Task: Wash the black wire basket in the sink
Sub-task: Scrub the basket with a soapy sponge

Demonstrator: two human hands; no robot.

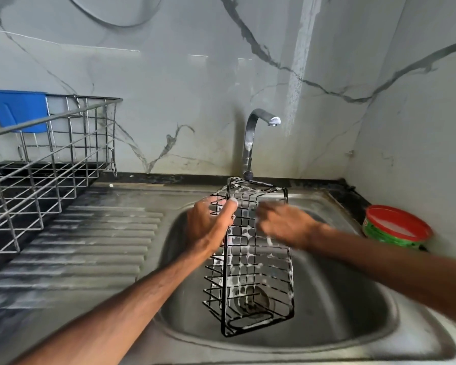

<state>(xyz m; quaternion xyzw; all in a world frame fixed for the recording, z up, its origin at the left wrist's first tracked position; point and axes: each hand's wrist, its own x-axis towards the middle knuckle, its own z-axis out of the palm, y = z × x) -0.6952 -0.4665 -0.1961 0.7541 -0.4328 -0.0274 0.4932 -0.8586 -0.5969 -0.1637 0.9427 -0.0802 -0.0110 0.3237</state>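
A long black wire basket (250, 262), streaked with white soap foam, is held on end above the steel sink (340, 306). My left hand (208, 225) grips the basket's left side near its top, thumb across the front wires. My right hand (282, 222) is blurred by motion and lies against the basket's right side, with foam on the fingers; whether it holds anything I cannot tell. The tap (253, 143) stands behind the basket and no water runs from it.
A steel dish rack (45, 159) stands on the left counter with a blue board (16, 109) behind it. A ribbed drainboard (90, 246) lies left of the bowl. A round green tub with a red rim (396, 227) sits at the right corner.
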